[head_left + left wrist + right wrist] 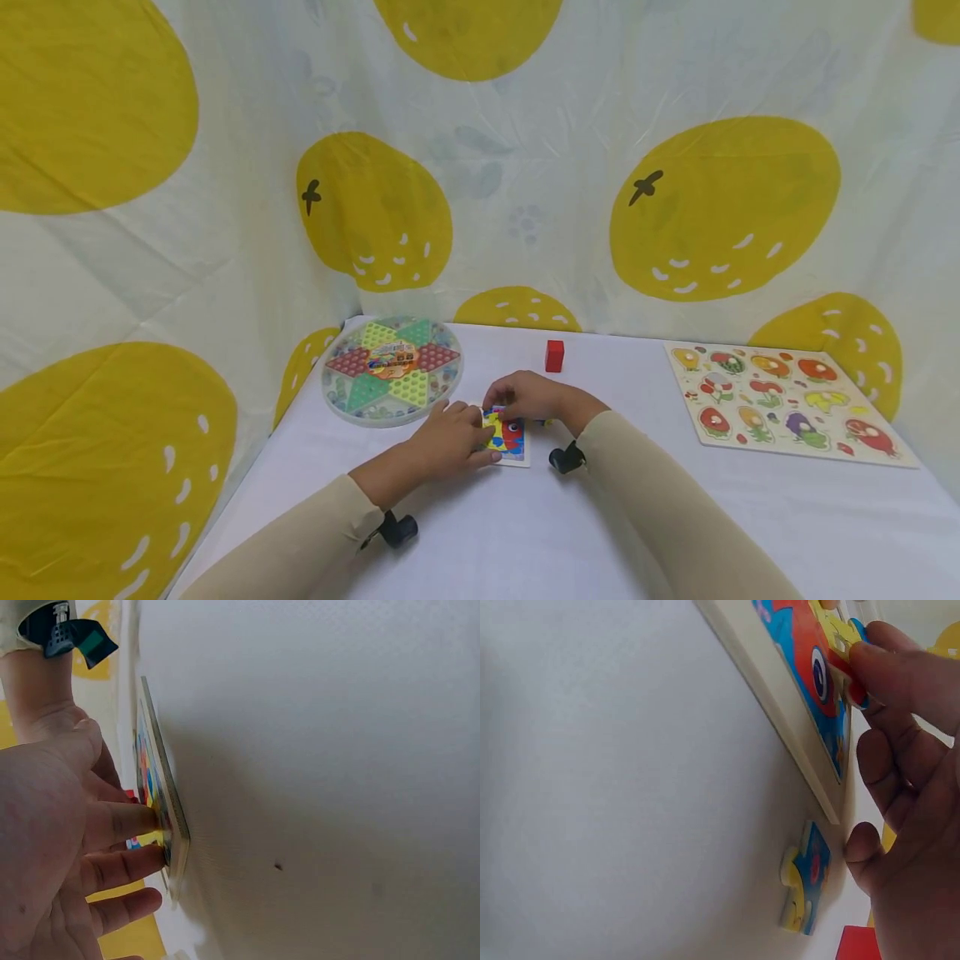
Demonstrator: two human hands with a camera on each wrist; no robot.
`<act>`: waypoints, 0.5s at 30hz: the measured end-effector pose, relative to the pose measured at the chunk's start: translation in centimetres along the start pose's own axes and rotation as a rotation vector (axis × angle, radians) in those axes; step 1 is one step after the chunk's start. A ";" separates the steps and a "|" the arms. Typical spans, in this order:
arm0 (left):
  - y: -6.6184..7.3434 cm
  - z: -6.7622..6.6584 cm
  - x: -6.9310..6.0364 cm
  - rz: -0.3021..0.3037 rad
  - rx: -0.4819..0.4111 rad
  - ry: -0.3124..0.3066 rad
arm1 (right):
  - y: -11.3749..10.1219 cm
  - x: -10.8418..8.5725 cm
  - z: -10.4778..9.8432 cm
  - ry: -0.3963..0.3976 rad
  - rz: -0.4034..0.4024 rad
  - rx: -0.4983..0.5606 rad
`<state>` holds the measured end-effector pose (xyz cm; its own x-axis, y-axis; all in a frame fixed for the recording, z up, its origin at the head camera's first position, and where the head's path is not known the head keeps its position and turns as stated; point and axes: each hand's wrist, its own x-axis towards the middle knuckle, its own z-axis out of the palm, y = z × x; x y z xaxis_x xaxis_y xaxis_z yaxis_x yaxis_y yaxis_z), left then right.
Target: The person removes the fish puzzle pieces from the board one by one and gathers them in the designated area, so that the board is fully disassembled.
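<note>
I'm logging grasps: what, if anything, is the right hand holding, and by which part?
The right hand pinches a puzzle piece by its edge.

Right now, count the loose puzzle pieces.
2: one piece pinched by the right hand, another piece on the table beside the puzzle board; more may be hidden.

Head cam bright, even lt, soft shadows on tablecloth (510,542) nr sleeves (675,500); wrist cams dimmer, greyer, sl. soft.
</note>
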<state>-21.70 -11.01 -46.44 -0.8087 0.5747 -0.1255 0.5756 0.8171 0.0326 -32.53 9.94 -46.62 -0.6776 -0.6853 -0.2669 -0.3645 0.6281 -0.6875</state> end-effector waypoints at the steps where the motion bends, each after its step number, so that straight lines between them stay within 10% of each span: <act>1: 0.0 0.0 0.0 -0.001 -0.001 -0.001 | 0.0 0.0 0.0 0.004 -0.005 0.008; 15: 0.2 -0.2 0.3 -0.005 0.003 -0.007 | 0.3 -0.1 -0.4 0.022 -0.019 0.061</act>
<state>-21.84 -10.70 -46.29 -0.8110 0.5699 -0.1324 0.5715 0.8201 0.0291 -32.84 10.33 -46.55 -0.6850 -0.6881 -0.2391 -0.3381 0.5911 -0.7323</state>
